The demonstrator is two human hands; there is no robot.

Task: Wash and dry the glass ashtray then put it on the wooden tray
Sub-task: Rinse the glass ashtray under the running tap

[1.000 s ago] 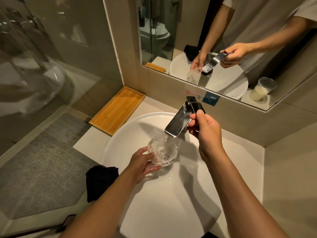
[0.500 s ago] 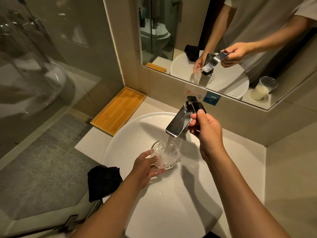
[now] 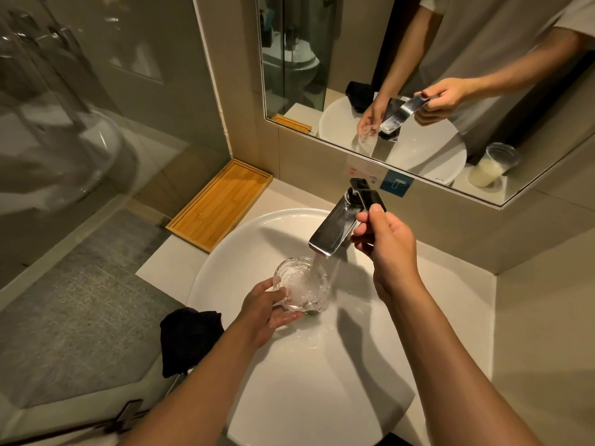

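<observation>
A slatted wooden tray (image 3: 219, 206) lies at ten o'clock. The left hand (image 3: 267, 312) grips a ribbed round glass ashtray (image 3: 301, 283) under running water in the smooth white basin (image 3: 322, 397). The right hand (image 3: 386, 244) pinches the chrome faucet (image 3: 335, 230) lever.

Item count: one glass ashtray (image 3: 301, 284), gripped by the left hand (image 3: 269, 309). One faucet (image 3: 336, 228), its lever pinched by the right hand (image 3: 384, 246). One white sink (image 3: 322, 381) beneath both hands. One wooden tray (image 3: 220, 204), beyond the left hand. One dark cloth (image 3: 188, 339), just left of the left forearm. One mirror (image 3: 450, 43), beyond both hands.
</observation>
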